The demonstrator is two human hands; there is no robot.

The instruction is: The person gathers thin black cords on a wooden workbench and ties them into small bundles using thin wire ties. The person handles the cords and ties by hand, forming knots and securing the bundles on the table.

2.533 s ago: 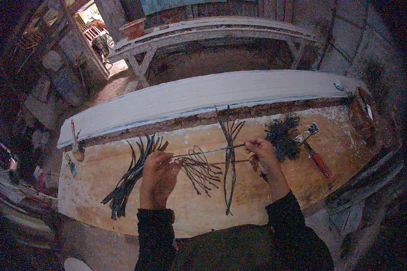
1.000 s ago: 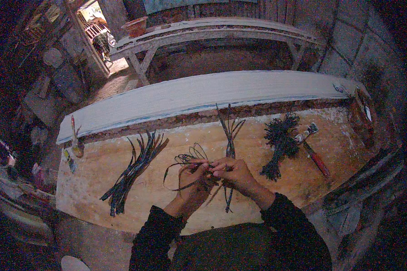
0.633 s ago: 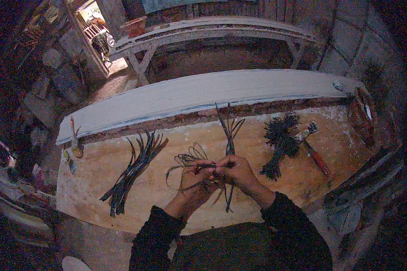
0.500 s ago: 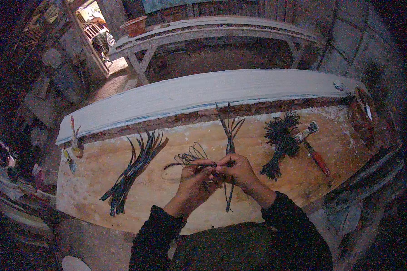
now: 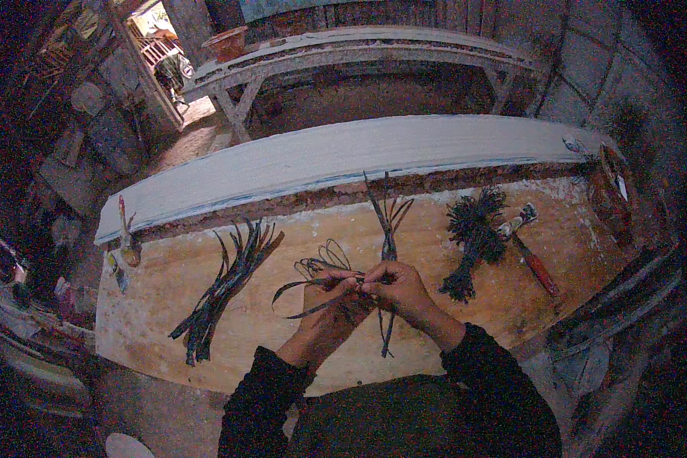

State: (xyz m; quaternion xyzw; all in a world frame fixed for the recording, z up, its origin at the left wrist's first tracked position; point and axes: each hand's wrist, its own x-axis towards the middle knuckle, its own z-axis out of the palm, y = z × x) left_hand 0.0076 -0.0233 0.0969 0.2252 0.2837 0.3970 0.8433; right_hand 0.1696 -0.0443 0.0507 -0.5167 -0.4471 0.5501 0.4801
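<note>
Above the wooden board, my left hand [image 5: 330, 307] and my right hand [image 5: 398, 290] meet, fingertips pinched together on a thin dark strip [image 5: 284, 314]. The strip curves out to the left of my left hand in a loop. Just beyond that hand show several thin wire-like loops [image 5: 330, 256], partly hidden by the fingers. A sparse bundle of dark strips [image 5: 389, 248] lies beneath my right hand, its ends showing on both sides. Further left is a thicker bundle of flat black strips [image 5: 225, 301]. To the right rests a dark bundle with curly, looped ends [image 5: 473, 240].
A red-handled tool [image 5: 538, 267] with a whitish head lies right of the curly bundle. Along the board's far side runs a long pale plank-like surface [image 5: 343, 149]. A brush-like tool [image 5: 130, 248] stands at the left. Another long bench [image 5: 374, 57] is behind.
The strip's free part has swung out into a wider loop left of my left hand. Both hands stay nearly in place, fingers still together.
</note>
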